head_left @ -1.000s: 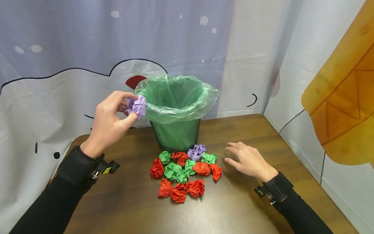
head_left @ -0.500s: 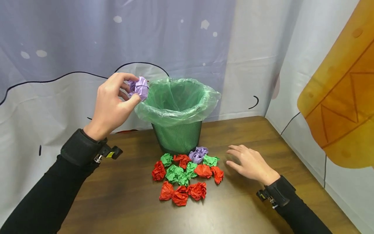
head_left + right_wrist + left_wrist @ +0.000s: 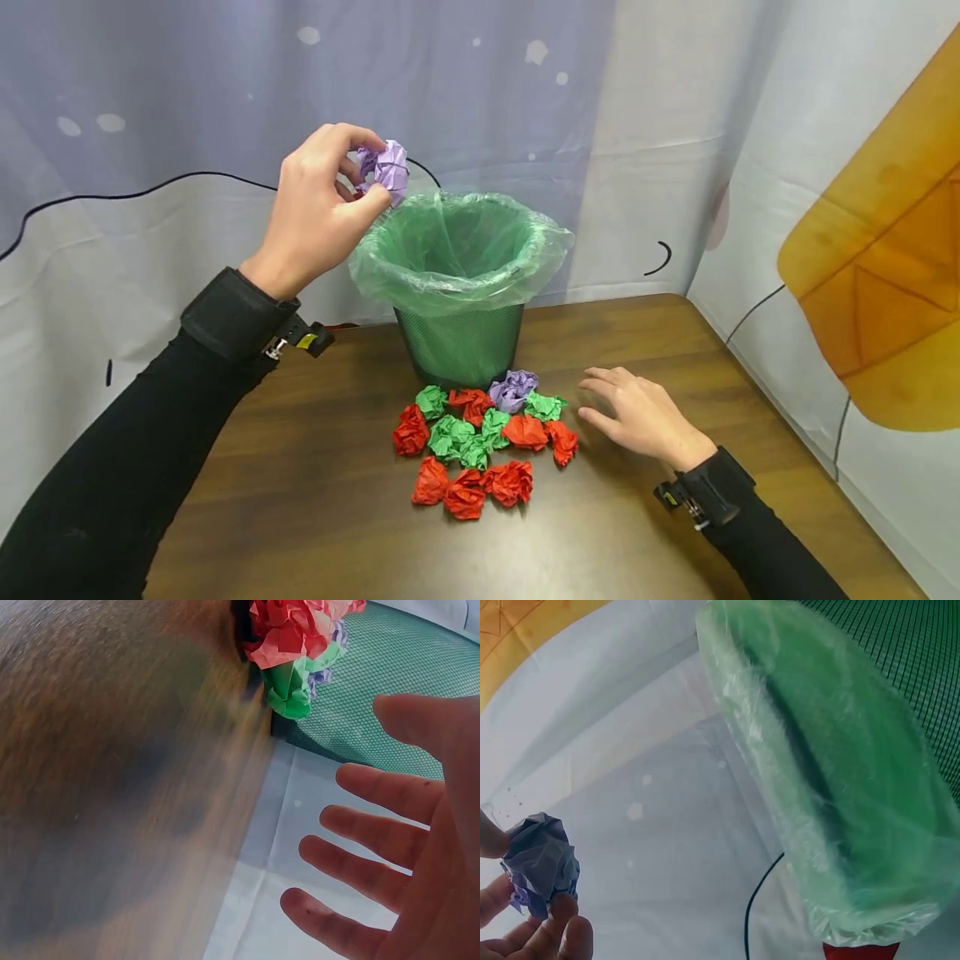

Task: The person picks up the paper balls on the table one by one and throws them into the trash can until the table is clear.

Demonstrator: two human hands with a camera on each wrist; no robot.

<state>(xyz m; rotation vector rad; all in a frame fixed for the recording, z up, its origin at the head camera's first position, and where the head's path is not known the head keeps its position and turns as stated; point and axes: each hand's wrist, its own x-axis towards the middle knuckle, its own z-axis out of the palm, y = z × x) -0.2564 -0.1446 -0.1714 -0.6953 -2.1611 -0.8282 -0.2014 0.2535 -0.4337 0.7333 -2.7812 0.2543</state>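
My left hand [image 3: 318, 204] pinches a crumpled purple paper ball [image 3: 390, 172] between thumb and fingers, raised by the left rim of the bin. In the left wrist view the same paper ball [image 3: 541, 862] is held at the fingertips, apart from the bag-covered rim. A mesh waste bin [image 3: 465, 346] lined with a translucent green bag [image 3: 450, 292] stands at the back of the table. My right hand [image 3: 641, 415] is held low at the right of the paper balls, fingers extended and holding nothing; the right wrist view shows these fingers [image 3: 367, 836] spread.
In front of the bin lie several crumpled red paper balls [image 3: 510, 483], several green paper balls [image 3: 450, 437] and one purple paper ball [image 3: 513, 390]. The wooden table [image 3: 315, 517] meets a printed curtain [image 3: 660, 150] at the back and right.
My left hand has risen and moved slightly right with the purple paper ball, from beside the bin's rim to above its level. The right hand has stayed nearly still.
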